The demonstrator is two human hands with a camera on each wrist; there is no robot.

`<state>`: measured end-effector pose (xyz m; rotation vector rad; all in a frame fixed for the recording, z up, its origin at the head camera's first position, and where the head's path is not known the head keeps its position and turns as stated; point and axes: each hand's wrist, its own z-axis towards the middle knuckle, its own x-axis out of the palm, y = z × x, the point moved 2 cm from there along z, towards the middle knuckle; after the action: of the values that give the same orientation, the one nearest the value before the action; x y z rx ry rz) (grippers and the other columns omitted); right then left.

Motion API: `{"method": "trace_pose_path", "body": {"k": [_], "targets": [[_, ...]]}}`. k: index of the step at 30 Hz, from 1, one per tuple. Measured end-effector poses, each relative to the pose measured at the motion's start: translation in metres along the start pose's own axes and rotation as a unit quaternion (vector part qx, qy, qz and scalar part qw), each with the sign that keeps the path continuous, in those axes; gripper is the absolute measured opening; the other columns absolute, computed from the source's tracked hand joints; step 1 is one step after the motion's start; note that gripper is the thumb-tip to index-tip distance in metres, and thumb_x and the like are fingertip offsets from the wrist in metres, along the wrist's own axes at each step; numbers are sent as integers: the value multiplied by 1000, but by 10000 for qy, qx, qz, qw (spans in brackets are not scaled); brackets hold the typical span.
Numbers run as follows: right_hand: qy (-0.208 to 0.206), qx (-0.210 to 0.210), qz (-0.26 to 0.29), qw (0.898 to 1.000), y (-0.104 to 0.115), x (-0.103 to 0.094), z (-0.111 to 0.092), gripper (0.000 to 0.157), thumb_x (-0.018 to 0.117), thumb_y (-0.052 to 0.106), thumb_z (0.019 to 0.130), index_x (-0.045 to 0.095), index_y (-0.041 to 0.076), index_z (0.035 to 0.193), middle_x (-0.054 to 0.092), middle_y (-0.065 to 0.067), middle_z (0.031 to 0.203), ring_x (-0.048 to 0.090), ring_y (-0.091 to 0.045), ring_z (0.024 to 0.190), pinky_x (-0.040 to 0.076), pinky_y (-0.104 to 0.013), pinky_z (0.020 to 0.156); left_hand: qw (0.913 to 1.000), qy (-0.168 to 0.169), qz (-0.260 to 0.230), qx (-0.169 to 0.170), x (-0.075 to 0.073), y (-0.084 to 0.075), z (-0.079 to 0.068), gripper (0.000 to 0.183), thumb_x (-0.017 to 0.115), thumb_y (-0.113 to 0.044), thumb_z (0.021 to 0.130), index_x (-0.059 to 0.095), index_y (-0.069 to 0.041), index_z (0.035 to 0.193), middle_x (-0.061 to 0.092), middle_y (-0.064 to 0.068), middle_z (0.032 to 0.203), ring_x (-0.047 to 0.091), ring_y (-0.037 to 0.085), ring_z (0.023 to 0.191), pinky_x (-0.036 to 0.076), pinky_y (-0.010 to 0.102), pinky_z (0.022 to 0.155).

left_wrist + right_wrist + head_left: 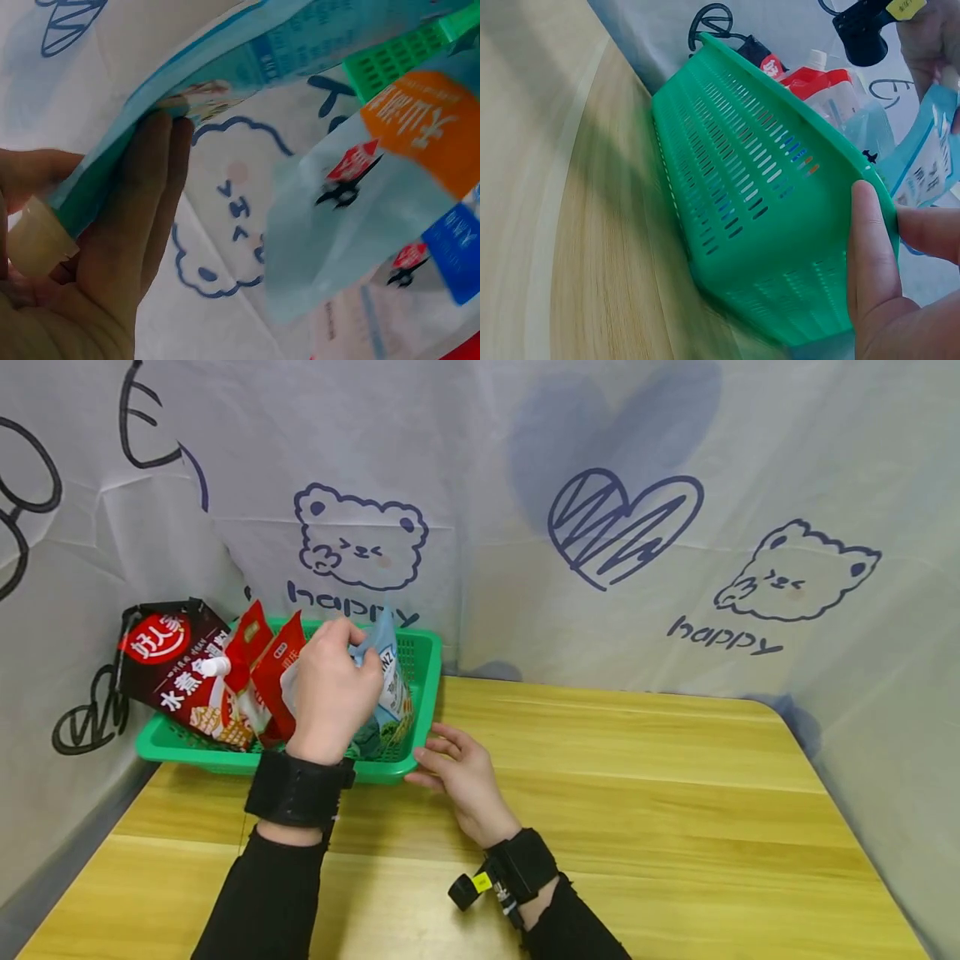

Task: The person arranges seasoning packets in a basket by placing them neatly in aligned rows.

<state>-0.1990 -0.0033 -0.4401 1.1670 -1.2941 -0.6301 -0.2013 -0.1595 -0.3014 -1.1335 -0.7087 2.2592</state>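
Observation:
A green plastic basket (427, 681) with slotted walls stands at the table's back left, packed with pouches. My left hand (333, 693) is over the basket and grips a light blue spout pouch (390, 681) by its top corner. Its pale cap (41, 238) shows between thumb and fingers in the left wrist view. At the basket's near right corner my right hand (465, 781) pinches the rim, thumb (874, 255) on the outer wall and a finger over the edge. Beside the held pouch is a pale blue packet (360, 195) with an orange patch.
A dark red seasoning bag (176, 668) leans out over the basket's left end. Next to it are a red pouch with a white cap (216, 667) and another red packet (279, 672). A drawn-on white cloth (487, 568) hangs behind the wooden table (637, 810).

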Motion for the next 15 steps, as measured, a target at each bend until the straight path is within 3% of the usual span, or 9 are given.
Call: {"method": "trace_pose_path", "body": {"k": [15], "targets": [[139, -43, 6, 9999, 0, -2, 1, 56, 65, -5, 99, 45, -3, 150, 57, -16, 117, 71, -20, 89, 63, -35, 82, 9922, 1022, -46, -708, 30, 23, 3, 14, 54, -2, 100, 56, 7, 110, 58, 24, 107, 58, 40, 92, 48, 48, 77]]}}
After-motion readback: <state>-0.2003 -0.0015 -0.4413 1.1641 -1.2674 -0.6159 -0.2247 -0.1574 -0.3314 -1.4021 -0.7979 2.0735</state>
